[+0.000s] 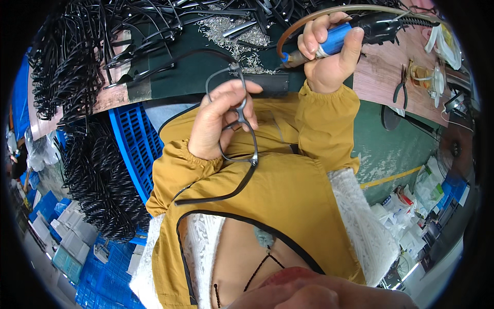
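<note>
My left hand (pixel 212 123) is closed around the bridge area of a dark eyeglass frame (pixel 240 186). The frame hangs over my lap with both temples unfolded, one toward the table and one toward my chest. In my right hand (pixel 332 69) is a powered screwdriver (pixel 337 38) with a blue-wrapped grip and a black rear part. Its tip points left, above the table edge, apart from the glasses. A brown hose (pixel 329 9) arches over it. Beyond the hands, a heap of tiny metal screws (pixel 252 38) is spread on the dark green mat (pixel 180 77).
Many black eyeglass frames (pixel 67 72) are piled at the table's left, and more (pixel 103 180) fill the space by a blue crate (pixel 135 141). Pliers (pixel 401 88) lie on the wooden tabletop (pixel 373 77) at right. A fan (pixel 453 149) stands at far right.
</note>
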`<control>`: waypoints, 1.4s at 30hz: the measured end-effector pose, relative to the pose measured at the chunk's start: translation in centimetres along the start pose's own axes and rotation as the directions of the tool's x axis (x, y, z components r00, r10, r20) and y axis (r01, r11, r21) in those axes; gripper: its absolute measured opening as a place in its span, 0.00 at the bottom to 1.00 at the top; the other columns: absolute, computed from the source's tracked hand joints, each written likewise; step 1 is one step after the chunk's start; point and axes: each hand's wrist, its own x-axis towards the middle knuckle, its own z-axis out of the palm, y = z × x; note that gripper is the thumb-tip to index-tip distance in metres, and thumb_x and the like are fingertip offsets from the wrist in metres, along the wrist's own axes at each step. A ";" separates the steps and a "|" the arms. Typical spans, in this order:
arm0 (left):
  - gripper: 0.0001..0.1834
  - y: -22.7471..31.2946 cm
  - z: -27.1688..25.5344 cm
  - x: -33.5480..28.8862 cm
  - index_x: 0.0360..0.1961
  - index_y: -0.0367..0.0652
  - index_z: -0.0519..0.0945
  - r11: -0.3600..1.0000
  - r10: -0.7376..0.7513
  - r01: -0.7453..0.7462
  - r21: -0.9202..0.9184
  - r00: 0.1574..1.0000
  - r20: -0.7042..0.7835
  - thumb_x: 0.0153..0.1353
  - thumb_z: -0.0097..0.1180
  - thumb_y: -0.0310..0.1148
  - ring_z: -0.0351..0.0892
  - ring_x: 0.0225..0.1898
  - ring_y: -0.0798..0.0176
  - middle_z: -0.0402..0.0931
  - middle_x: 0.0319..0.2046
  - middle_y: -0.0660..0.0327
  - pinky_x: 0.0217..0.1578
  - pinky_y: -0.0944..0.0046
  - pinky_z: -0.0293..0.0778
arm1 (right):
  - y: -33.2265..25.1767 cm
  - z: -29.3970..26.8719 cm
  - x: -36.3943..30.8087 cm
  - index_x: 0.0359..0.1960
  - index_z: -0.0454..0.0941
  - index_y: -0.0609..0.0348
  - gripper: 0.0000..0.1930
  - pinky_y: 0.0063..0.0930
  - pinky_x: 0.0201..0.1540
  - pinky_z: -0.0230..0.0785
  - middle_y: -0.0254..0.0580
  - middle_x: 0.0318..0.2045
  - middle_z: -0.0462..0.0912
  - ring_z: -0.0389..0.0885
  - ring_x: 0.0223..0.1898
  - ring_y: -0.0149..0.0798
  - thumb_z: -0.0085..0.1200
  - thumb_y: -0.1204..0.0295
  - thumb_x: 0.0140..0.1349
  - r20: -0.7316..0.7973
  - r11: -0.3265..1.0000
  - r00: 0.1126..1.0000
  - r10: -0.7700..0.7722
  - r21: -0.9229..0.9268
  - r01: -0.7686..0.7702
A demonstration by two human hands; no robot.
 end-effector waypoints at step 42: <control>0.29 -0.5 -1.5 1.0 0.59 0.27 0.75 0.956 0.053 -0.011 -0.293 0.989 0.137 0.65 0.48 0.41 0.70 0.30 0.61 0.68 0.28 0.60 0.32 0.66 0.68 | 1.4 4.9 3.9 0.41 0.74 0.46 0.18 0.22 0.19 0.58 0.31 0.24 0.71 0.67 0.18 0.30 0.49 0.46 0.74 0.124 0.938 0.992 -0.009 0.345 -0.035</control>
